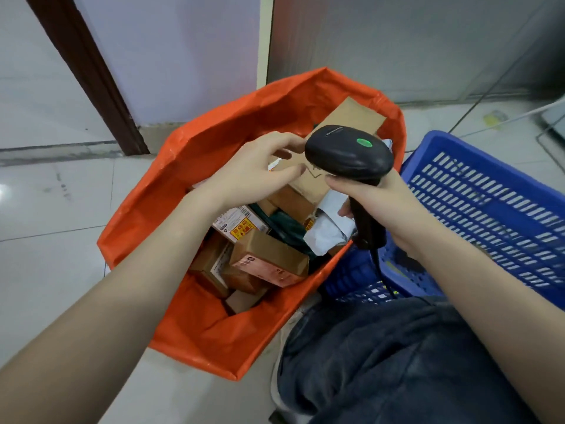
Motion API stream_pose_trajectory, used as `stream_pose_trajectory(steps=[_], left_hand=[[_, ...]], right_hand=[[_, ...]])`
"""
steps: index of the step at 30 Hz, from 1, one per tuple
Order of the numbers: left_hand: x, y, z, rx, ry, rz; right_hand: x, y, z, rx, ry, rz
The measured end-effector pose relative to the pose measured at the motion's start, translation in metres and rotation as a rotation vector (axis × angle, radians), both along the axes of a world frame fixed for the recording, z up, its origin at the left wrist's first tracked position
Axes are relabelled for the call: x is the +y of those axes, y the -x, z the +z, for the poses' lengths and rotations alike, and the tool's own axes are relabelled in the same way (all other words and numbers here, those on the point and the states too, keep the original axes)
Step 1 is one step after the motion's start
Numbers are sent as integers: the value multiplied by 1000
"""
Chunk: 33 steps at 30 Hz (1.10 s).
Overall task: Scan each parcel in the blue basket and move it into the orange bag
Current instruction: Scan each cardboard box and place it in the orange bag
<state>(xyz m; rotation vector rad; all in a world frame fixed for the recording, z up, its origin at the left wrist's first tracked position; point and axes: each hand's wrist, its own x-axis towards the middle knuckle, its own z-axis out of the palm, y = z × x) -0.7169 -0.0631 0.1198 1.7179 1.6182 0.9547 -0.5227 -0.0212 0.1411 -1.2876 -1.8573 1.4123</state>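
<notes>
Over the orange bag (195, 154), a person's left hand (253, 169) pinches the near edge of a flat brown cardboard parcel (308, 182), whose long axis runs away from the hand toward the bag's far rim. The right hand (376, 206) grips a black scanner (348, 153), green light lit, directly above that parcel. The parcel, plain kraft with faint printing, sits atop boxes filling the bag; the blue basket (489, 203) stands just right of the bag.
</notes>
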Motion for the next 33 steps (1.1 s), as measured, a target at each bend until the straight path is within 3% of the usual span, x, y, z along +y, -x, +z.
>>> stream_pose_trajectory(steps=[9,17,26,33], left_hand=[[27,-81,61,-32,-110,-89],[60,-210,89,-92,-188,-238],[96,-355,69,-45,-130,-442],[130,-435,14,69,-11,-461]], right_hand=[[8,-88,57,32,-71,-196],[6,-227,84,66,-133,-437],[-6,-360,57,71,-145,-633],[-3,-429,7,38,-70,-709]])
